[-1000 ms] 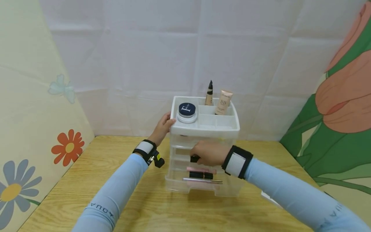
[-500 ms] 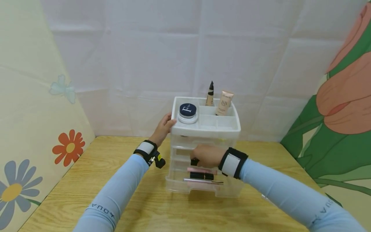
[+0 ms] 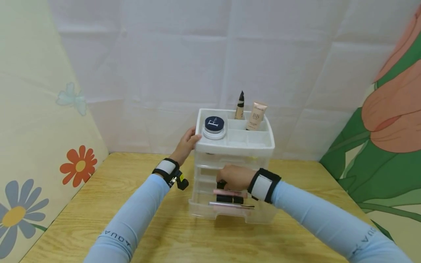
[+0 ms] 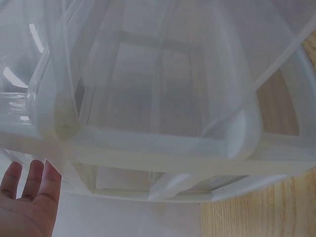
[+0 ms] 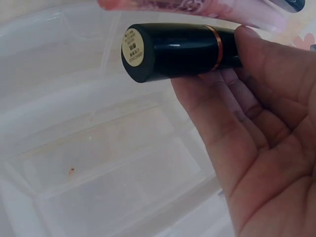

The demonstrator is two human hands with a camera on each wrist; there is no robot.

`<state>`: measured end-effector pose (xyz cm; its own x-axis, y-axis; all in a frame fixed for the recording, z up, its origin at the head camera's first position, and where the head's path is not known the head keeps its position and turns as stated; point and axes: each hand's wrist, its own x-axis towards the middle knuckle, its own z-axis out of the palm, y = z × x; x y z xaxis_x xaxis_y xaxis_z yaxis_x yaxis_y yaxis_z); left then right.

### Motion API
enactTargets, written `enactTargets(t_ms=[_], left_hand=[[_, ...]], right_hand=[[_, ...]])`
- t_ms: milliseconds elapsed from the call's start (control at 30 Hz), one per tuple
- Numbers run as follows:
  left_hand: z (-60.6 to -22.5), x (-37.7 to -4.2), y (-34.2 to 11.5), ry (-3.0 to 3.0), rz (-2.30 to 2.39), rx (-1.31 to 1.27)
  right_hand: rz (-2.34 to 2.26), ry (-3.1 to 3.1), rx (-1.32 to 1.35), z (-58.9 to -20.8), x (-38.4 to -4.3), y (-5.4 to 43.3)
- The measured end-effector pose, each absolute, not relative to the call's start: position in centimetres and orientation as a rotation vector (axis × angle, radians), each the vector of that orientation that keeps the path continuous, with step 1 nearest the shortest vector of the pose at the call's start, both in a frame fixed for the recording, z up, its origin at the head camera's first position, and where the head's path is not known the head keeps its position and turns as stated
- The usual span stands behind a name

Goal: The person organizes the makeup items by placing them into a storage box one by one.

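My right hand (image 3: 236,177) pinches a black lipstick (image 5: 173,52) with a gold band and a round label on its end, over the pulled-out bottom drawer (image 3: 230,215) of a clear-and-white drawer organizer (image 3: 235,150). In that drawer lie a pink tube (image 3: 230,193), another black lipstick (image 3: 227,199) and a slim silvery pencil-like stick (image 3: 231,205). My left hand (image 3: 185,146) rests against the organizer's upper left side, its fingers (image 4: 47,182) straight in the left wrist view. The right fingertips are partly hidden in the head view.
On the organizer's top tray stand a dark-lidded round jar (image 3: 214,125) on a white round case, a beige pen-like tube (image 3: 240,106) with a black cap, and a BB cream tube (image 3: 256,117). Wooden table (image 3: 158,233) lies around; a white cloth wall (image 3: 164,73) hangs behind.
My right forearm has shifted slightly left, and a white thing beside it on the table is no longer visible. The lipstick stays in my right hand; the left hand stays on the organizer.
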<state>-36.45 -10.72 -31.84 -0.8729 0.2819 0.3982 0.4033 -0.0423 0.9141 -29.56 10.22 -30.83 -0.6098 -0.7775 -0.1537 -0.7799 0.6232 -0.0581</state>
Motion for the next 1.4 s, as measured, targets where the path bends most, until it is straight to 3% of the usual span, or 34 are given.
enactTargets(t_ms=[1000,1400], left_hand=[[-31.8,-36.2,-10.6,-2.117,-2.088,-0.717],[-31.8,-36.2,-10.7,-2.133,-2.08,-0.724]], right_hand=[[-0.016,2.698,-1.216,-30.6,-28.9,11.0],[-0.05,2.755,-1.227,-28.2,-26.9,12.2]])
